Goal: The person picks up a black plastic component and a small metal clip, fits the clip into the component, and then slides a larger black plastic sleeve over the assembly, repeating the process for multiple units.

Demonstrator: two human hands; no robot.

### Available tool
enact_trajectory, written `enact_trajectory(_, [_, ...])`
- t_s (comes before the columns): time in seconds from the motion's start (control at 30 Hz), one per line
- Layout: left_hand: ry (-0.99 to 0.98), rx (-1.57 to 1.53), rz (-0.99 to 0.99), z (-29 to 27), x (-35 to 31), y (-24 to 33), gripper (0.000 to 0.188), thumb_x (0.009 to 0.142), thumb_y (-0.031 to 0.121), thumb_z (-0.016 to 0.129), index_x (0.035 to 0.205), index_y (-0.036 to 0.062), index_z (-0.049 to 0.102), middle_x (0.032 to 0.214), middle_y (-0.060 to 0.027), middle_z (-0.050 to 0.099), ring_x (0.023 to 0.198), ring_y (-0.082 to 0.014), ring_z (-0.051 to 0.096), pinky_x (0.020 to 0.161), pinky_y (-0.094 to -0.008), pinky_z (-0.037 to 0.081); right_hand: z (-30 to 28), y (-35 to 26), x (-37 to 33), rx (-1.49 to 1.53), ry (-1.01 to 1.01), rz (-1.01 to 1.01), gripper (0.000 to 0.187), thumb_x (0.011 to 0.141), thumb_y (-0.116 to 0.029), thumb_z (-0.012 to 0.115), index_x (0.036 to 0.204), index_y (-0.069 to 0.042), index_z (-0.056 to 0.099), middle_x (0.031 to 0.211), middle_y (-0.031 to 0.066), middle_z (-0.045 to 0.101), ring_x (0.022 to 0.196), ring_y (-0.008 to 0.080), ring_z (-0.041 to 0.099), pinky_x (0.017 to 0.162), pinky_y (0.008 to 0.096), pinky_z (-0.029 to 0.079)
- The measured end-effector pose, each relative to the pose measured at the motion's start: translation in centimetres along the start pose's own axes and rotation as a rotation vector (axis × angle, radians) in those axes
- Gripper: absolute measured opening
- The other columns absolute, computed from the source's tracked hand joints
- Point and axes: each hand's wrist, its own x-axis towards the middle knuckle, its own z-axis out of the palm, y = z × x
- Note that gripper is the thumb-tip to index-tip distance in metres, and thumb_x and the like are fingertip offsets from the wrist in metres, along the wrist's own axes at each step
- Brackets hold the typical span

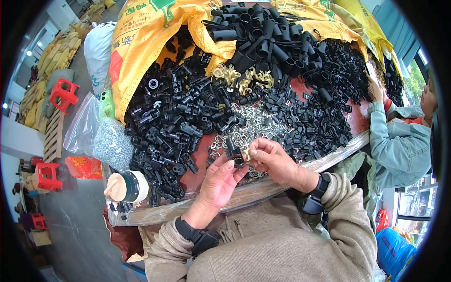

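Beyond the wooden table edge [258,190], a small black plastic fitting [231,148] is held by the left hand [219,182], a cream piece [245,154] pinched by the right hand [275,162]. The fitting is judged light, stiff, best gripped along its sides.

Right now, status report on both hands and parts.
Left hand holds black part. Right hand pinches small beige piece beside it. Loose metal hooks heaped just beyond.

The sweater [282,249] is beige knit, long-sleeved. Black straps [324,184] circle both wrists, each carrying a dark, boxy module [312,205].
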Motion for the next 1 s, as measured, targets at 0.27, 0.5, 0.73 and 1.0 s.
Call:
enact_trajectory(0.27, [0.014,0.015,-0.031,0.0,-0.3,0.2,0.023,0.081,0.008,0.054,0.103,0.0021,0.053,0.101,-0.0091,0.058,0.095,-0.0170,0.055,0.086,-0.0290,0.044,0.1,-1.2,-0.8,-0.795,-0.066,-0.332,0.012,0.085,-0.015,0.051,0.085,-0.003,0.051,0.063,0.0033,0.049,0.055,0.0092,0.049,0.048,0.0252,0.039])
enact_trajectory(0.5, [0.001,-0.065,-0.068,-0.5,-0.3,0.4,0.023,0.081,0.007,0.053,0.103,0.0010,0.052,0.101,-0.0097,0.058,0.093,-0.0167,0.056,0.085,-0.0281,0.045,-1.0,-2.5,-0.9,-1.141,-0.223,-0.556,0.013,0.077,-0.009,0.059,0.087,-0.003,0.053,0.066,0.0085,0.051,0.056,0.0225,0.053,0.050,0.0293,0.042])
enact_trajectory(0.73, [0.005,-0.042,-0.060,-0.9,-0.4,0.4,0.030,0.080,0.009,0.054,0.109,0.0002,0.047,0.102,-0.0116,0.056,0.094,-0.0195,0.055,0.085,-0.0295,0.046,-0.7,-2.6,0.2,-1.076,-0.230,-0.566,0.010,0.078,-0.009,0.059,0.084,-0.002,0.055,0.069,0.0069,0.054,0.061,0.0178,0.053,0.054,0.0270,0.042])
enact_trajectory(1.0, [0.033,0.105,-0.072,-0.5,-0.6,0.8,0.024,0.080,0.004,0.053,0.104,0.0001,0.053,0.098,-0.0083,0.059,0.090,-0.0169,0.058,0.079,-0.0242,0.048,-0.3,-3.9,0.0,-0.869,-0.232,-0.479,0.011,0.081,-0.012,0.056,0.080,-0.001,0.056,0.069,0.0054,0.055,0.063,0.0139,0.054,0.054,0.0252,0.042])
